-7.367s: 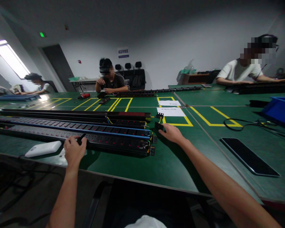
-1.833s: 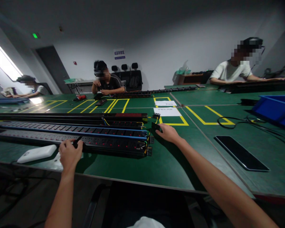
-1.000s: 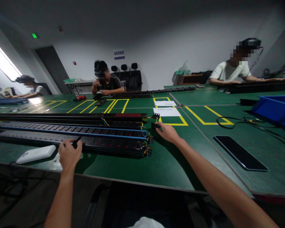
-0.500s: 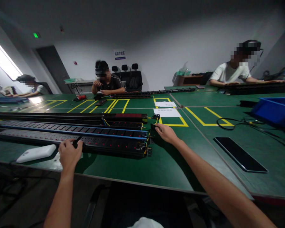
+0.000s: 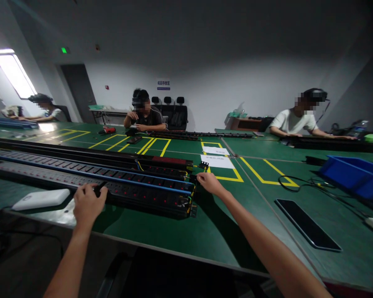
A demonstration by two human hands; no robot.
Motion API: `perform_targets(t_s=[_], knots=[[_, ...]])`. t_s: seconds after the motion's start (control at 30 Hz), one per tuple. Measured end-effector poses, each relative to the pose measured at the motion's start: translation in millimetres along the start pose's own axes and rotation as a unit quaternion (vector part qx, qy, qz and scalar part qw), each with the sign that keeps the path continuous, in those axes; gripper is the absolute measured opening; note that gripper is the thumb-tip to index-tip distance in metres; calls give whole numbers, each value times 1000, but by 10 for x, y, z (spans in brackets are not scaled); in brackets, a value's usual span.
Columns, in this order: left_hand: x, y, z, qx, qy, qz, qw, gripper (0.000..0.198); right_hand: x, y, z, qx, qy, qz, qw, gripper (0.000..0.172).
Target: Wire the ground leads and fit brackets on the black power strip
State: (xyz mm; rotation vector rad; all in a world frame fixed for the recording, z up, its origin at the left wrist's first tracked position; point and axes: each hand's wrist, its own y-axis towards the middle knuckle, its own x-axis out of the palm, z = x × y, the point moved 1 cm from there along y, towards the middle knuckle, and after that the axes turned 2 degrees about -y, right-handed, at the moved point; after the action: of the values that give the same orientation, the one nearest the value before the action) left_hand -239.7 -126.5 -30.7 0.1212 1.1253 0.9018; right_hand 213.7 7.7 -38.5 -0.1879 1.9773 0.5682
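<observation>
Long black power strips (image 5: 155, 198) lie side by side on the green table, with rows of sockets and small red dots along them. A blue rail (image 5: 161, 188) runs along one of them. My left hand (image 5: 88, 203) is closed around a small dark object (image 5: 99, 189), its kind unclear, at the front edge of the nearest strip. Beyond the strips' right ends, my right hand (image 5: 211, 184) pinches a small black piece (image 5: 193, 179) close beside the wired end of a strip. Whether that piece touches the strip is hard to tell.
A white power bank (image 5: 40, 199) lies left of my left hand. To the right are a phone (image 5: 307, 223), a black cable (image 5: 281, 182) and a blue bin (image 5: 354, 176). Paper sheets (image 5: 217, 160) lie beyond my right hand. Several co-workers sit around the table.
My right hand has moved left with the black piece, closer to the strip ends. My left hand stays about where it was on the strip. The head view has tilted up slightly.
</observation>
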Motion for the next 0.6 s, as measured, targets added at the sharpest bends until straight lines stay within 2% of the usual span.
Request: perform_targets(t_s=[0.3,0.6], knots=[[-22,-20,43,-10,-17,3,1000,44,-114,37,-58,67,-86,14,994,30],[-93,-31,137,-21,-11,-17,1000,48,48,-77,-44,94,-56,40,993,33]])
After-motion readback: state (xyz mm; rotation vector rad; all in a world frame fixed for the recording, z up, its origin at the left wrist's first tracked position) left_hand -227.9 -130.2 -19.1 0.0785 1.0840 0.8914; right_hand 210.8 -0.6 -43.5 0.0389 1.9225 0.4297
